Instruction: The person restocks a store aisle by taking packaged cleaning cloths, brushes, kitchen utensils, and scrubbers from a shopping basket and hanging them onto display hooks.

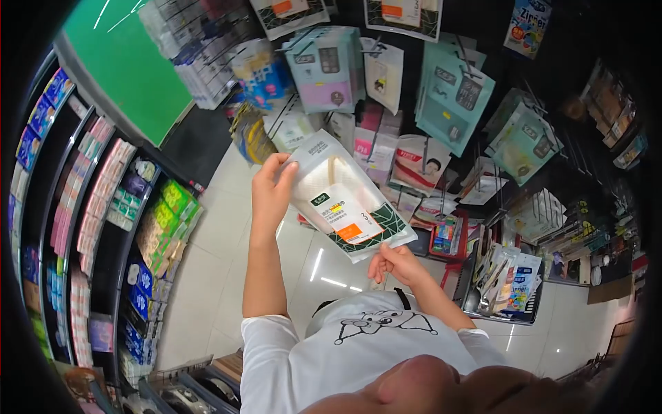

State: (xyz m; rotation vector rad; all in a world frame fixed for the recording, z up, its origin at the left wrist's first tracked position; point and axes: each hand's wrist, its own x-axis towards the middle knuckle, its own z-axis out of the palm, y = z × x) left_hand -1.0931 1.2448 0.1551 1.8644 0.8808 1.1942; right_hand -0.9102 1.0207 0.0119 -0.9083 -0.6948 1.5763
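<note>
the left hand point(271, 188) pinches the upper left edge of a flat, clear-and-white plastic packet point(345, 207) with an orange panel, held in mid-air and seemingly unopened. the right hand point(398, 264) curls at its lower edge; whether it grips cannot be told. farther right hang mint-green flat packets point(452, 103). picking up looks done; setting down or hanging is not.

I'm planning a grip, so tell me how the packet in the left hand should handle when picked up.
The packet is probably light, as the left hand pinches it by one edge. White, fabric-looking contents show through, so it likely gives under pressure rather than breaking. Its shiny wrapper may be slightly slippery.
</note>
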